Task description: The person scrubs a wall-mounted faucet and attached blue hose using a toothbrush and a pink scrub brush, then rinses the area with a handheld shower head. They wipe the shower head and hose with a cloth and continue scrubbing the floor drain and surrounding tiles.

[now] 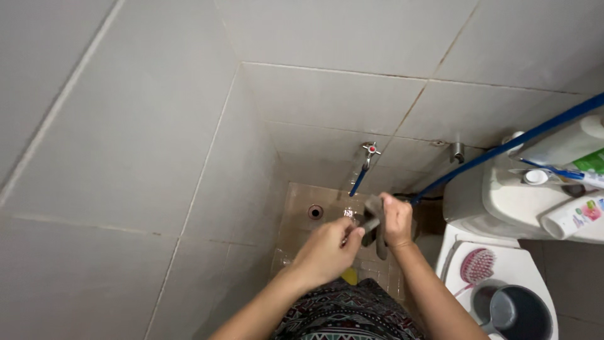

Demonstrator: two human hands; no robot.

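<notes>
Looking down into a tiled bathroom corner, we start with the packages on the toilet tank (503,201) at the right: a white squeeze tube (574,217) with pink and green print lies near its front edge, a small white cap (536,177) sits further back, and a large white bottle with a green label (576,148) leans across the rear. A blue hose (503,151) runs over them towards the wall. On the closed white toilet lid (522,264) we have a pink brush (477,266), and a dark grey dipper (517,311) at its near edge.

Now to the hands, close together above the wet floor tiles (302,211), just below the wall tap (370,151). Our right hand (397,220) is clenched around a grey cloth (377,230), which is bunched, dark and limp, one end dangling below the fist. Our left hand (327,252) pinches the cloth's other end. A round floor drain (315,211) sits towards the left corner.
</notes>
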